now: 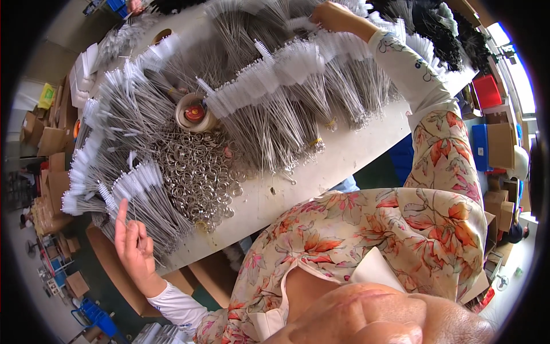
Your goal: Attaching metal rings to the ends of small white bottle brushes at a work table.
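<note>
My left hand (134, 243) is raised at the table's left edge, its index finger stretched up and the other fingers loosely curled. I see nothing held in it. Its fingertip is close to a bundle of thin wire brushes (137, 183) with white bristle heads. Across the table, my right hand (335, 20) reaches to the far rows of brushes. Its fingers are bent down and closed at a white-bristled wire brush (298, 23); the fingertips are partly hidden. Long rows of similar brushes (269, 86) lie between the hands, wire ends toward me.
A heap of metal rings (197, 166) lies on the white table (338, 146), beside a round tub (195, 112) with a red item inside. Black-bristled brushes (424, 28) are piled at the far right. Cardboard boxes (109, 258) stand below the left edge. Another person's hand (134, 7) shows at the far left.
</note>
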Tool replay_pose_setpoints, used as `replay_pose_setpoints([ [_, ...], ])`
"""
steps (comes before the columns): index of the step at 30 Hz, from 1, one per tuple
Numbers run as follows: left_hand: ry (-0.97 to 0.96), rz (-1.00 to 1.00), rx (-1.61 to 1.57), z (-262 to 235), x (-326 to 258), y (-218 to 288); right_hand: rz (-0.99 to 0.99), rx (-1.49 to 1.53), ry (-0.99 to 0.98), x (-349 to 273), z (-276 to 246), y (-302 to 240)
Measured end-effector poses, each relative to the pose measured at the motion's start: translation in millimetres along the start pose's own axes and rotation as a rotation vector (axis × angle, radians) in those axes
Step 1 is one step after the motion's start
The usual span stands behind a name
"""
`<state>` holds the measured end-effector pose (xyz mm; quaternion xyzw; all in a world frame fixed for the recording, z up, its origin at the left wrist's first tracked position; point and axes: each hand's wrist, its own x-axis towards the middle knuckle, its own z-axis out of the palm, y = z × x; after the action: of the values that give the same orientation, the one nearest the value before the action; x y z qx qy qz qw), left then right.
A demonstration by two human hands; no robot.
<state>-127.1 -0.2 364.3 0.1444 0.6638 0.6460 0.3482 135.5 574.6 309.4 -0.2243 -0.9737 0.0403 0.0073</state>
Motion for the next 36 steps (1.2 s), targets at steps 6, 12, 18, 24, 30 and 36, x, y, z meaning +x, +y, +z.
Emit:
replay_pose_setpoints([
  [6, -0.072, 0.013, -0.032, 11, -10, -9, 0.254, 0.303, 0.189, 19, -30, 22],
  [12, -0.076, 0.168, -0.096, 49, -13, -24, -0.015, 1.11, 0.44, 55, -132, -48],
  [18, -0.012, 0.695, -0.1, 123, -19, -50, -0.335, 1.62, 0.024, -23, -118, -273],
  [24, -0.069, 0.558, 0.01, 140, -30, -71, 0.004, 1.881, -0.281, -48, -39, -361],
  [30, 0.11, 0.733, 0.046, 76, 2, -75, -0.025, 2.127, -0.252, -56, 9, -367],
  [36, -0.213, 0.508, 0.283, 107, -4, -77, -0.152, 2.054, -0.334, -71, 37, -387],
])
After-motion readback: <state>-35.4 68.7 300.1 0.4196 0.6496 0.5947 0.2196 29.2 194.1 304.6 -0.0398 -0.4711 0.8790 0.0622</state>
